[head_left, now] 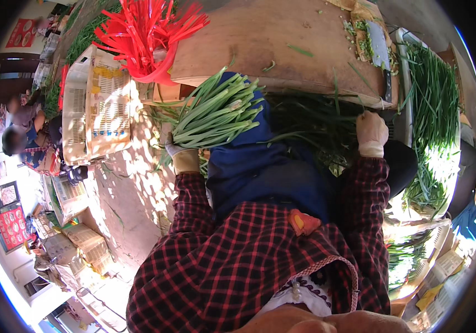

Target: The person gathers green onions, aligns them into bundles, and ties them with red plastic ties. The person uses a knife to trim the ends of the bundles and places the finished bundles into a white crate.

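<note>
My left hand (183,156), in a pale glove, is closed around the leafy side of a thick bunch of green allium stalks (221,112). The bunch lies across my blue-covered knee, its pale cut ends fanned to the right. My right hand (372,131), also gloved, is a fist just below the wooden table's front edge. Dark, blurred green leaves (321,120) run up to its fingers from the shaded space between my legs; the fingertips are hidden.
A cleaver (378,45) lies on the wooden table (271,37) among chopped green bits. Red plastic strips (146,33) fill a red bucket (159,73) beside a plastic crate (109,108). Long green leaves fill a white tub (407,83) at right. Another person (38,137) sits at far left.
</note>
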Action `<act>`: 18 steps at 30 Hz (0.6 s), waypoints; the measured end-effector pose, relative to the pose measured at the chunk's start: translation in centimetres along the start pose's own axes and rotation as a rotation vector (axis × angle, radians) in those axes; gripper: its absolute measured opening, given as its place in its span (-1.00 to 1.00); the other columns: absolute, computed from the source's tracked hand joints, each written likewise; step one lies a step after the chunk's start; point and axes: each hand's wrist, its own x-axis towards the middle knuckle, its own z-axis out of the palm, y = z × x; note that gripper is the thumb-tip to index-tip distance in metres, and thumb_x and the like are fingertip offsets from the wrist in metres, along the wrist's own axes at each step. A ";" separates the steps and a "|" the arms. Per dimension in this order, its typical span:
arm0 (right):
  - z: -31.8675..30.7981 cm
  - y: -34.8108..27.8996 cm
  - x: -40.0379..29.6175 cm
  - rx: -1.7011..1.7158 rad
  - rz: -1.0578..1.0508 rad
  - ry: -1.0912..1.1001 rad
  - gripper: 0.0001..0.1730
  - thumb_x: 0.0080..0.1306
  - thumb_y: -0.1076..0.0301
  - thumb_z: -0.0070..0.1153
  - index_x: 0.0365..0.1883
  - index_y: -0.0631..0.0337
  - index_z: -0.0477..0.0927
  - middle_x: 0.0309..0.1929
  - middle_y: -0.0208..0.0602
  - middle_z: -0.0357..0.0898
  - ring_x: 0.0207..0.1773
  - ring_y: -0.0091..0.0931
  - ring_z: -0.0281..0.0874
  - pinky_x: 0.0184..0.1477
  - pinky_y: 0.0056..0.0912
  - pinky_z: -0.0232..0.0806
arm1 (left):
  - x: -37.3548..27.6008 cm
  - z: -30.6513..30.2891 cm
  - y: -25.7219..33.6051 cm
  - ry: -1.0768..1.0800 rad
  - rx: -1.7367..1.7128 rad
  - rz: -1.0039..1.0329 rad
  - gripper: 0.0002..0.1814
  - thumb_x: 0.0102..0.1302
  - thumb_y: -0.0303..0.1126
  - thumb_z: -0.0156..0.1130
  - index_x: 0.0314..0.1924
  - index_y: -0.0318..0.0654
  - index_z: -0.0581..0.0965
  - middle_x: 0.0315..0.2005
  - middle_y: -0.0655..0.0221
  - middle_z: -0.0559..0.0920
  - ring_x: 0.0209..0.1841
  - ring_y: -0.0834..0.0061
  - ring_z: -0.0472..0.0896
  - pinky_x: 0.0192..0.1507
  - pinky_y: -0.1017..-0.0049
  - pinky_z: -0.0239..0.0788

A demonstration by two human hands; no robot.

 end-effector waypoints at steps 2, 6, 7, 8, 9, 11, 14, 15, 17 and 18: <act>-1.9 -1.2 -1.6 -0.065 -0.119 0.105 -0.63 0.21 -0.02 0.29 -0.14 0.00 0.71 -0.16 -0.15 0.66 -0.08 -0.20 0.63 -0.09 -0.09 0.45 | 0.1 0.6 0.6 0.047 -0.084 -0.061 -0.45 0.49 -0.01 -0.14 0.16 -0.30 0.51 0.16 0.07 0.57 0.17 -0.01 0.51 0.26 -0.05 0.31; -6.9 -13.6 -7.4 0.542 -0.680 0.235 -0.58 0.17 -0.11 0.32 -0.19 -0.01 0.71 -0.23 -0.20 0.61 -0.12 -0.23 0.56 -0.03 -0.11 0.39 | -2.3 2.7 1.8 0.106 -0.044 -0.077 -0.39 0.46 0.02 -0.15 0.24 -0.30 0.48 0.24 0.04 0.52 0.27 -0.02 0.44 0.31 -0.09 0.23; -6.9 -15.6 -8.4 0.586 -0.767 0.145 -0.60 0.16 -0.09 0.33 -0.20 -0.01 0.71 -0.24 -0.19 0.60 -0.11 -0.23 0.56 -0.01 -0.13 0.38 | -2.6 3.1 1.6 0.096 -0.052 -0.111 -0.38 0.45 0.02 -0.15 0.25 -0.30 0.47 0.25 0.04 0.51 0.28 -0.02 0.43 0.32 -0.10 0.22; -5.8 -17.6 -8.7 0.482 -0.781 0.098 -0.63 0.16 -0.05 0.34 -0.23 0.00 0.72 -0.23 -0.18 0.60 -0.08 -0.23 0.56 0.01 -0.14 0.38 | -2.4 2.1 1.8 0.063 -0.018 -0.124 -0.36 0.44 0.02 -0.16 0.29 -0.29 0.45 0.28 0.05 0.49 0.30 -0.02 0.42 0.33 -0.12 0.19; -4.0 -19.2 -8.7 0.376 -0.796 0.051 -0.65 0.15 -0.02 0.35 -0.25 0.02 0.73 -0.21 -0.18 0.60 -0.06 -0.23 0.55 0.02 -0.14 0.37 | -2.9 2.3 2.0 0.084 -0.038 -0.133 -0.37 0.44 0.03 -0.16 0.29 -0.28 0.46 0.27 0.06 0.50 0.30 -0.02 0.42 0.33 -0.12 0.19; -0.9 -20.2 -8.4 0.923 -0.715 -0.078 -0.66 0.13 0.03 0.37 -0.27 0.07 0.74 -0.18 -0.18 0.62 -0.05 -0.22 0.55 0.05 -0.15 0.36 | -3.5 3.2 1.2 0.123 -0.068 -0.161 -0.38 0.44 0.03 -0.17 0.27 -0.25 0.47 0.26 0.09 0.52 0.28 -0.01 0.43 0.30 -0.14 0.21; -0.3 -20.4 -9.3 1.144 -0.594 -0.074 -0.72 0.09 0.20 0.41 -0.25 0.11 0.75 -0.15 -0.20 0.66 -0.04 -0.20 0.57 0.07 -0.16 0.40 | -4.0 3.8 0.8 0.165 -0.081 -0.179 -0.41 0.45 0.02 -0.17 0.23 -0.22 0.51 0.22 0.13 0.55 0.26 0.00 0.45 0.25 -0.17 0.26; -0.2 -20.2 -9.4 1.186 -0.542 -0.056 -0.73 0.09 0.24 0.41 -0.25 0.12 0.75 -0.16 -0.19 0.66 -0.04 -0.20 0.57 0.07 -0.16 0.41 | -4.1 4.0 0.5 0.153 -0.085 -0.194 -0.42 0.46 0.02 -0.18 0.22 -0.22 0.51 0.21 0.13 0.56 0.25 0.00 0.46 0.23 -0.17 0.27; -0.6 -20.1 -9.6 1.186 -0.523 0.003 -0.75 0.09 0.28 0.40 -0.25 0.14 0.74 -0.13 -0.18 0.67 -0.03 -0.20 0.58 0.05 -0.19 0.43 | -2.3 0.8 -0.3 -0.018 0.117 -0.076 -0.47 0.51 -0.05 -0.19 0.22 -0.24 0.49 0.22 0.16 0.56 0.27 0.10 0.45 0.28 -0.02 0.27; -0.6 -20.3 -9.7 1.197 -0.517 0.024 -0.76 0.10 0.30 0.40 -0.26 0.15 0.74 -0.11 -0.17 0.67 -0.02 -0.20 0.59 0.05 -0.20 0.44 | -0.9 -2.4 -1.0 -0.121 0.292 0.052 -0.49 0.52 -0.07 -0.18 0.24 -0.24 0.47 0.23 0.17 0.55 0.28 0.14 0.45 0.31 0.03 0.26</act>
